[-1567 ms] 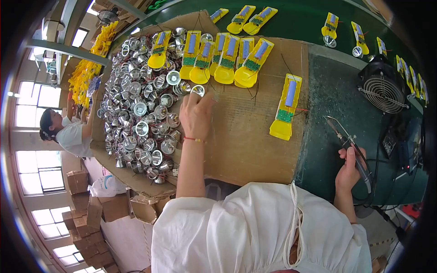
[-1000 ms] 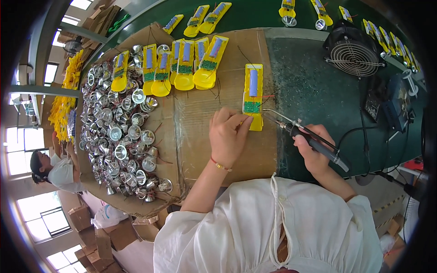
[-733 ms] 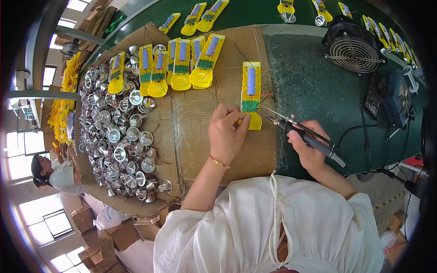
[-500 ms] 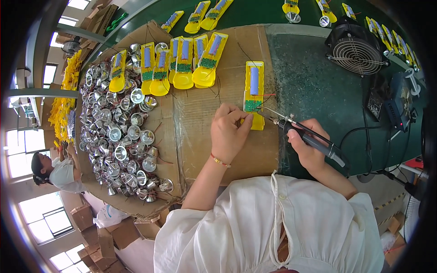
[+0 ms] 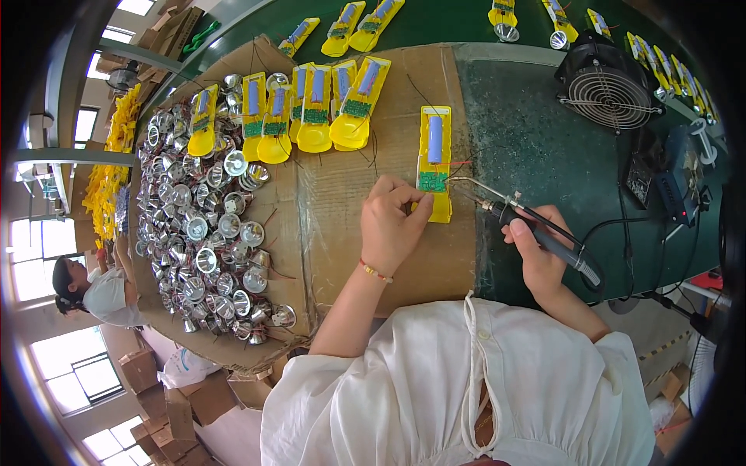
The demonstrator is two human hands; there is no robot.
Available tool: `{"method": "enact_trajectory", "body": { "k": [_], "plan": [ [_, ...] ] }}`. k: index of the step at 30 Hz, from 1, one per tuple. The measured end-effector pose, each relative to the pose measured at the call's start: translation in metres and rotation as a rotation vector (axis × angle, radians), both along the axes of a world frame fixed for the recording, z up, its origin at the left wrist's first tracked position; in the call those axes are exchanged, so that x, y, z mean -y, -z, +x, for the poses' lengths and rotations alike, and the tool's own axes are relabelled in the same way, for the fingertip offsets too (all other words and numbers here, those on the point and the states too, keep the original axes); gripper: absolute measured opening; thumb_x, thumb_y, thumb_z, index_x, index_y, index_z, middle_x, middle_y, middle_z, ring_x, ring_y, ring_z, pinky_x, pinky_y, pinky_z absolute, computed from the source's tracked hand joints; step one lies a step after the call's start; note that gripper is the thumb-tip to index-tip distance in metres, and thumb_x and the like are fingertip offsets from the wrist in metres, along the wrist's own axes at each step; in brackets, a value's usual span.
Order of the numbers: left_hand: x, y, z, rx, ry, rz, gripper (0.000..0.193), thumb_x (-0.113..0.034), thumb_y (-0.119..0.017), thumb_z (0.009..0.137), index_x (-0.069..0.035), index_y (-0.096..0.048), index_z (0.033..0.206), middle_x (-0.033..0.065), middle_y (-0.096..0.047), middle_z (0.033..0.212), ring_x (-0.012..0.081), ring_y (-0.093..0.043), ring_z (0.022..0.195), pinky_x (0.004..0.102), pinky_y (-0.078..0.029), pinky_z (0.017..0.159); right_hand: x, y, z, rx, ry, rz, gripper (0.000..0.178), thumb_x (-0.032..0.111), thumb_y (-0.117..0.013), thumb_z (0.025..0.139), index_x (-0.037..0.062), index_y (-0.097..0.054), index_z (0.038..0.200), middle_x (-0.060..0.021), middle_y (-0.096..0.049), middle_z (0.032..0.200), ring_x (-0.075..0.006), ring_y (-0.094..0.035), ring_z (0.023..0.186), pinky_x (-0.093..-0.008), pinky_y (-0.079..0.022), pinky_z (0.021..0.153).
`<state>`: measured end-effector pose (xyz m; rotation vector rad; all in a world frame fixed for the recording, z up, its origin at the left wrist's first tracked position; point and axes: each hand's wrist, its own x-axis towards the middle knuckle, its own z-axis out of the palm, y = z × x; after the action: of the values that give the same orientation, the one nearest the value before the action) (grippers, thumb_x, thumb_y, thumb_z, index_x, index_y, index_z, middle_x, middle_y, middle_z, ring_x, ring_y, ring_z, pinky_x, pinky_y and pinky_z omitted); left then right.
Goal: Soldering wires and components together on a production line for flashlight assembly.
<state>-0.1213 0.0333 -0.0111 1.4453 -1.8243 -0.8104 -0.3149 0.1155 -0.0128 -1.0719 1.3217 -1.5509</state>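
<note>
Thumb and index of the left hand [image 5: 391, 224] are brought into a tight pinch, tips close together at the 8 o'clock edge of a yellow housing [image 5: 441, 210]; whether anything thin is caught between them can't be made out. A soldering iron [image 5: 556, 246] is gripped by the right hand [image 5: 540, 252], fingers curled snugly round the smooth grey handle. Its tip is held just beside the board's 4 o'clock side, contact unclear, with a bent metal tube [image 5: 488, 188] angled in from 3 o'clock.

The housing's laid on creased brown cardboard [image 5: 423, 272], around 1 o'clock from mid-view. It's long, glossy plastic, rounded at the 6 o'clock end, and fitted with a purple cylindrical cell [image 5: 435, 140] and a flat green circuit board [image 5: 432, 182]. A red wire [image 5: 461, 163] is stuck out toward 3 o'clock. Shiny cone-shaped reflectors [image 5: 198, 229] are heaped over at 9.
</note>
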Motion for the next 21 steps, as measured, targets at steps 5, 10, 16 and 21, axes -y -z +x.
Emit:
{"method": "enact_trajectory", "body": {
  "k": [5, 10, 16, 21],
  "plan": [
    [-0.007, -0.022, 0.0, -0.006, -0.053, -0.207, 0.022, -0.006, -0.072, 0.064, -0.004, -0.064, 0.084, 0.0091, -0.055, 0.087, 0.0215, -0.055, 0.075, 0.0303, -0.046, 0.065, -0.002, 0.001, -0.005, -0.031, -0.011, 0.021, 0.015, 0.006, -0.062, 0.081, -0.0028, -0.053, 0.088, -0.0082, -0.06, 0.073, -0.0105, -0.057, 0.063, -0.022, -0.046, 0.057],
    [-0.013, -0.02, 0.028, 0.089, -0.015, -0.238, 0.03, -0.01, -0.078, 0.059, -0.004, -0.06, 0.082, 0.0118, -0.054, 0.091, 0.0247, -0.053, 0.087, 0.0321, -0.046, 0.074, 0.0, 0.0, -0.003, 0.033, 0.003, 0.008, 0.014, 0.006, -0.062, 0.08, -0.0022, -0.054, 0.088, -0.0079, -0.06, 0.073, -0.0097, -0.057, 0.063, -0.0216, -0.046, 0.057],
    [-0.016, 0.001, 0.009, -0.164, -0.129, -0.028, 0.008, -0.006, -0.068, 0.074, 0.0, -0.065, 0.079, 0.0092, -0.057, 0.081, 0.0195, -0.055, 0.066, 0.0292, -0.046, 0.06, 0.0, 0.001, 0.001, 0.019, -0.032, 0.02, 0.013, 0.005, -0.063, 0.08, -0.0015, -0.054, 0.087, -0.0071, -0.06, 0.071, -0.0087, -0.057, 0.063, -0.0209, -0.046, 0.056],
    [-0.002, -0.005, 0.009, -0.01, 0.024, 0.027, 0.011, -0.011, -0.065, 0.077, -0.001, -0.065, 0.077, 0.0085, -0.058, 0.074, 0.0185, -0.054, 0.06, 0.0288, -0.043, 0.054, 0.004, 0.001, 0.005, -0.018, -0.036, 0.057, 0.013, 0.005, -0.063, 0.079, -0.0009, -0.054, 0.086, -0.0056, -0.06, 0.069, -0.0075, -0.056, 0.062, -0.0209, -0.045, 0.055]
  ]
}}
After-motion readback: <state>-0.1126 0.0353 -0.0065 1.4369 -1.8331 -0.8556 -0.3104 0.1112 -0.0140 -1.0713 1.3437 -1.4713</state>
